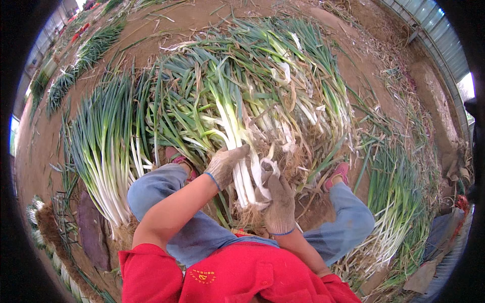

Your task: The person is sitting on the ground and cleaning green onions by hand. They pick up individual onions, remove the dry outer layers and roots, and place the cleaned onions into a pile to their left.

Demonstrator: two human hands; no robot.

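My left hand (227,164), in a soiled knit work glove with a blue cuff edge, is closed around the white stems of several long green onions (230,117) held over my lap. Their roots (250,216) hang downward and the green leaves point away from me. My right hand (281,204), gloved the same way, is at the lower right of the bunch, its fingers on a loose, curled white outer layer (261,181) of a stem. Its fingertips are partly hidden. Just beyond both hands spreads a large heap of untidy green onions (178,91) with dry leaves and roots.
A neat pile of green onions (102,151) lies to the left, beside my knee. Another pile (394,204) is at the right. Further bundles (91,49) lie on the earth floor at upper left. Leaf litter and a corrugated metal wall (439,34) run along the right.
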